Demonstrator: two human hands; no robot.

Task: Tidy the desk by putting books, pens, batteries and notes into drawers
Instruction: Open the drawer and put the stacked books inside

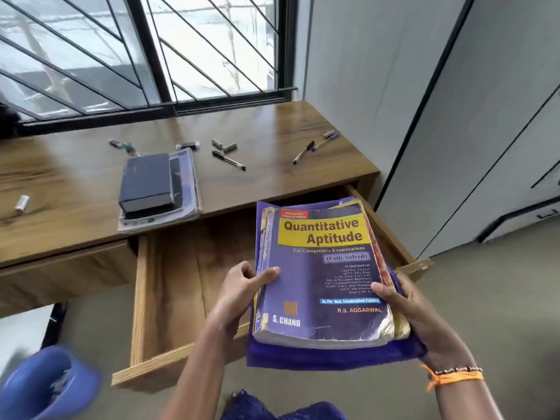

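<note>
Both the left hand and right hand clamp a thick, dog-eared purple paperback, held with books beneath it above the open wooden drawer. Best lowered flat, spine level, toward the drawer's right side. Beyond the drawer, pens and batteries lie on the glossy worktop.

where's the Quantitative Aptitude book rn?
Head view, lower right: the Quantitative Aptitude book is held by the left hand and right hand over the open drawer.
</note>
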